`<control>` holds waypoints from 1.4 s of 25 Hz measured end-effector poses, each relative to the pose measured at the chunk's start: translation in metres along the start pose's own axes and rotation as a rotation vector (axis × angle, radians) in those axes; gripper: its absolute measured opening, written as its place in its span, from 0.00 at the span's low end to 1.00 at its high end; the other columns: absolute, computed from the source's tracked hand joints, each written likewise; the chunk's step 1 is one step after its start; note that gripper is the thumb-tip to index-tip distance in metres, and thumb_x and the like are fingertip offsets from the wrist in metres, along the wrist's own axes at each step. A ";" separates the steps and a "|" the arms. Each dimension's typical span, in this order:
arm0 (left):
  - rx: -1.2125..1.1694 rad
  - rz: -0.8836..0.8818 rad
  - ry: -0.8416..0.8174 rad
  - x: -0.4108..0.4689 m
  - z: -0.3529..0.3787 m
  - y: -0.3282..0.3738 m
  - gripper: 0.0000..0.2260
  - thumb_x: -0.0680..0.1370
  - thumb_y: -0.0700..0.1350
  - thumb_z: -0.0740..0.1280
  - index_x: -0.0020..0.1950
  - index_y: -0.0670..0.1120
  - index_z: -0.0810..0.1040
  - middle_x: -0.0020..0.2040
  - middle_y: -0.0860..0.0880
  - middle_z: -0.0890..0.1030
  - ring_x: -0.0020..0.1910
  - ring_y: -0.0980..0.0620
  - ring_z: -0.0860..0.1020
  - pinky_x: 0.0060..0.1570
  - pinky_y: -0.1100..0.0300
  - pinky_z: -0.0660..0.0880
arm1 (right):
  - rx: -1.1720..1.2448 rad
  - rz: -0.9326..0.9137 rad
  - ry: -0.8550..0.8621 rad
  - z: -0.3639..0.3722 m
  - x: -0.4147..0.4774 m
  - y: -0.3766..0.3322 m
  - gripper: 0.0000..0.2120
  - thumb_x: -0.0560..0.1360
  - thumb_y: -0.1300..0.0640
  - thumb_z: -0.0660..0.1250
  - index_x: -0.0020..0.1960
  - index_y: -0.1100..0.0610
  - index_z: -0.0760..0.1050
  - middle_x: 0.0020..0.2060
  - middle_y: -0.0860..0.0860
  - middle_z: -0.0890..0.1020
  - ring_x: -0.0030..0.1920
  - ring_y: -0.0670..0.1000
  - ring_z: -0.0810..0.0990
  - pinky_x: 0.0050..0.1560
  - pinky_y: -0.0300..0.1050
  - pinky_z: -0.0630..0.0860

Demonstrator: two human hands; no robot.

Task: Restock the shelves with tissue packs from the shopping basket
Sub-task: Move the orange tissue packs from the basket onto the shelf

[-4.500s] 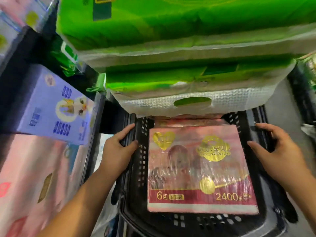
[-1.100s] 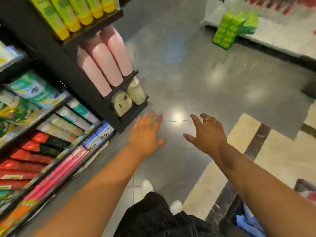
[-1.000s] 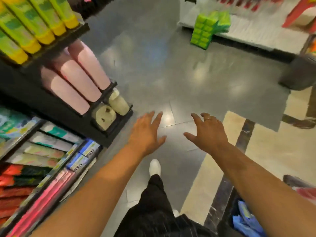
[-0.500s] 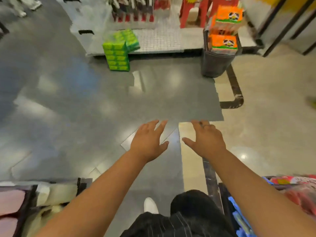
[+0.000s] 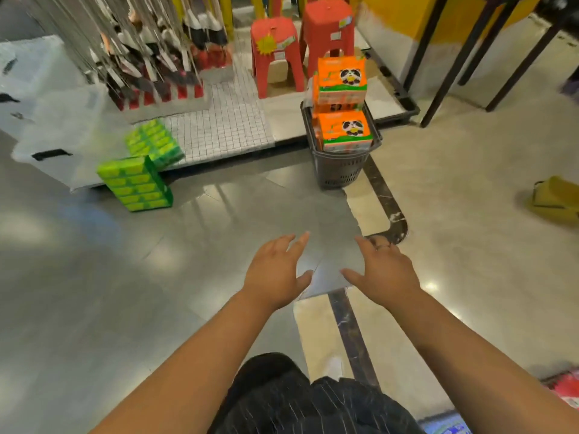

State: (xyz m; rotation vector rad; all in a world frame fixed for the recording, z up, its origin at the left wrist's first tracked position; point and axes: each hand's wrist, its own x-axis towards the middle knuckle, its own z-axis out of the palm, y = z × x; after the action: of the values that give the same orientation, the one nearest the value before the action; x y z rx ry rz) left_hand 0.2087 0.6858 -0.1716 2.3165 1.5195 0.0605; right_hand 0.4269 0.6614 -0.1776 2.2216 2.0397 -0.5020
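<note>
Far ahead and to the left of our fingers, a green pack (image 5: 134, 183) stands on the grey floor (image 5: 78, 277). A second green pack (image 5: 155, 142) lies just behind it, on the edge of a low tiled platform (image 5: 225, 130).

Our left hand (image 5: 275, 277) reaches forward over the floor, palm down. Its fingers (image 5: 299, 245) are straight and slightly spread, and it holds nothing.

Beyond both hands, at the back of the platform, stand two red stools (image 5: 277, 54). In front of them, well ahead of the gap between our hands, a dark basket (image 5: 341, 170) stands on the floor against the platform edge. It is filled with orange packs (image 5: 344, 130) printed with a panda, and the top one rises above the rim.

Our right hand (image 5: 383, 274) is held level with the left, near it but apart. Its fingers (image 5: 366, 245) are loosely spread and empty too, with a ring (image 5: 383, 246) on one of them.

Far to the right of the fingers, a yellow bag (image 5: 554, 198) lies on the pale floor. Below our arms we see dark trousers (image 5: 313, 402) and a white shoe (image 5: 333, 368).
</note>
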 end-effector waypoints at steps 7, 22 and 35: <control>0.016 0.060 -0.007 0.242 -0.044 -0.050 0.33 0.78 0.60 0.59 0.79 0.55 0.48 0.77 0.47 0.61 0.74 0.46 0.61 0.72 0.53 0.58 | -0.014 0.086 0.005 -0.055 0.222 0.026 0.38 0.74 0.32 0.59 0.77 0.48 0.54 0.73 0.56 0.65 0.68 0.59 0.69 0.61 0.52 0.72; 0.009 0.018 -0.142 0.659 -0.072 -0.115 0.33 0.79 0.61 0.58 0.79 0.55 0.47 0.79 0.46 0.55 0.76 0.45 0.57 0.73 0.49 0.59 | 0.173 0.176 -0.003 -0.115 0.613 0.133 0.35 0.73 0.35 0.64 0.75 0.46 0.59 0.71 0.54 0.68 0.67 0.58 0.72 0.62 0.55 0.74; -0.153 -0.400 -0.234 0.927 0.140 -0.177 0.37 0.76 0.67 0.57 0.79 0.55 0.45 0.78 0.43 0.53 0.76 0.43 0.51 0.72 0.45 0.60 | 0.283 0.074 -0.124 0.034 0.928 0.291 0.36 0.71 0.40 0.70 0.75 0.48 0.63 0.70 0.62 0.65 0.64 0.67 0.70 0.60 0.63 0.74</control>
State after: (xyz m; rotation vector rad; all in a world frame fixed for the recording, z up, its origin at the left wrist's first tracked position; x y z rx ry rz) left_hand 0.4730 1.5371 -0.5107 1.7960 1.7520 -0.1850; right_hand 0.7602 1.5057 -0.5287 2.3365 1.9195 -0.9471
